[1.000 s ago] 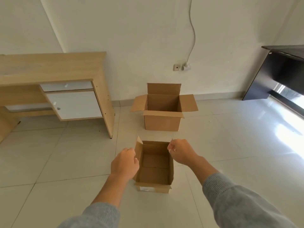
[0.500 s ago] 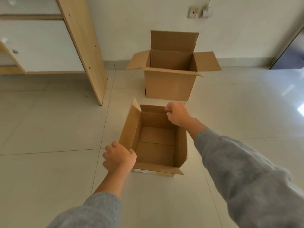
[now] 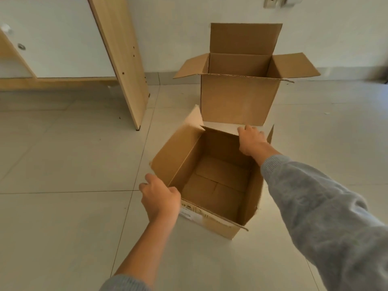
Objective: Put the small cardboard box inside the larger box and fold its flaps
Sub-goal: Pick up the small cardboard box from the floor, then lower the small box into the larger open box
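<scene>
The small cardboard box (image 3: 210,185) is open and empty, tilted, at the centre of the tiled floor. My left hand (image 3: 160,199) grips its near left corner. My right hand (image 3: 252,140) holds the far wall's top edge near the right corner. The larger cardboard box (image 3: 239,99) stands upright just behind it by the wall, with all its flaps spread open and its inside partly visible.
A light wooden desk (image 3: 123,66) with a white cabinet door stands at the back left, its side panel close to the boxes. A wall socket (image 3: 273,0) sits above the larger box. Pale floor tiles (image 3: 63,164) spread to both sides.
My view has dropped lower and closer to the boxes. Both hands went from hovering at the small box's flaps to gripping it, and the box now sits rotated and tilted.
</scene>
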